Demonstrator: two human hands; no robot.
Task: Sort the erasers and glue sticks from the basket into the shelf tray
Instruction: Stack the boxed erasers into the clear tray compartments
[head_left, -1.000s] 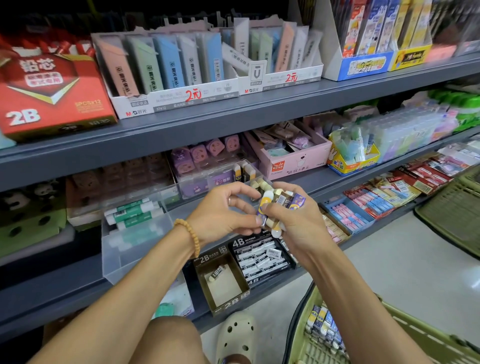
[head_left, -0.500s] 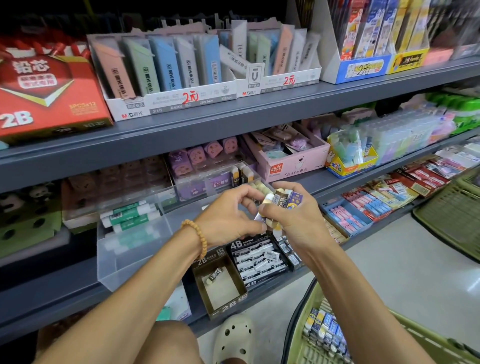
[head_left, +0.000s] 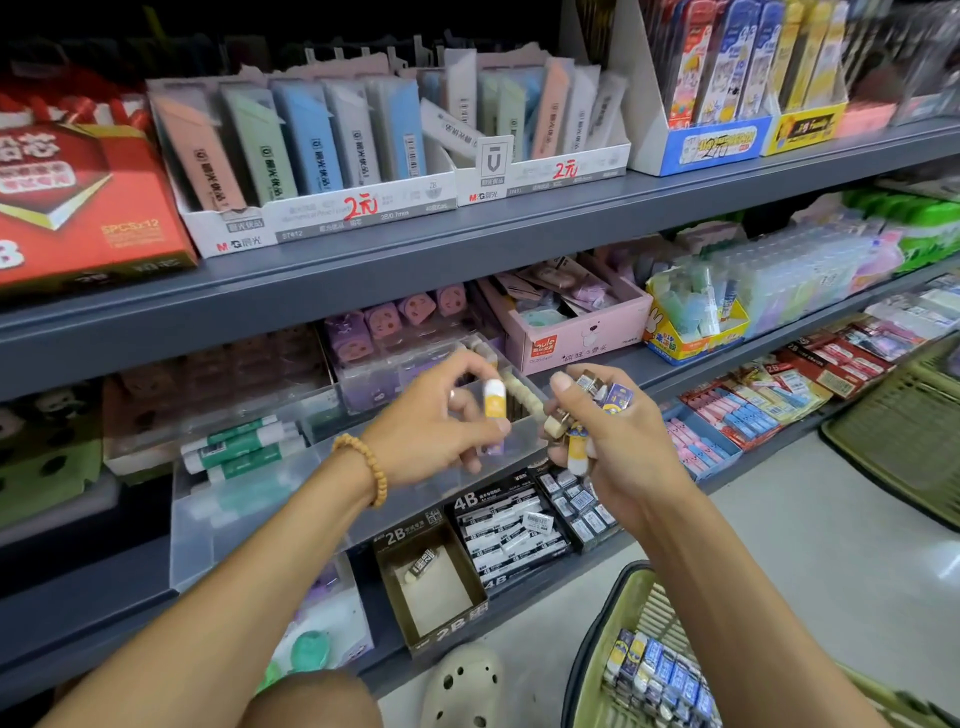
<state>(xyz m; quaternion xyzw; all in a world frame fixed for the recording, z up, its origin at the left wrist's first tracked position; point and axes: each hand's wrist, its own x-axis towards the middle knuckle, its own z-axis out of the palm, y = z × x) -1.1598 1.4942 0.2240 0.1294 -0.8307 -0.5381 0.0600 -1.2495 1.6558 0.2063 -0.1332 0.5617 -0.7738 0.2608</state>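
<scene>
Since half a second ago the two hands have drawn apart at centre frame, and one yellow-and-white glue stick (head_left: 494, 402) has gone from the right-hand bunch into the left hand.

Grey metal shelving (head_left: 467, 249) fills the upper and left frame, stacked with boxed stationery. At lower right the green plastic basket (head_left: 597, 670) sits on the floor, a row of blue-wrapped erasers (head_left: 660, 680) lying inside it. A clear plastic shelf tray (head_left: 249, 499) stands left of centre, holding green-and-white glue sticks (head_left: 239, 447) in its left compartment. Just below it a black 4B eraser box (head_left: 514, 535) sits beside a brown 2B eraser box (head_left: 431, 582).

The left hand (head_left: 436, 426), a beaded bracelet (head_left: 366, 467) on its wrist, pinches the single glue stick upright over the tray's right end. The right hand (head_left: 613, 436) is curled round a mixed bunch of small erasers and glue sticks (head_left: 587, 410), close beside the left
</scene>
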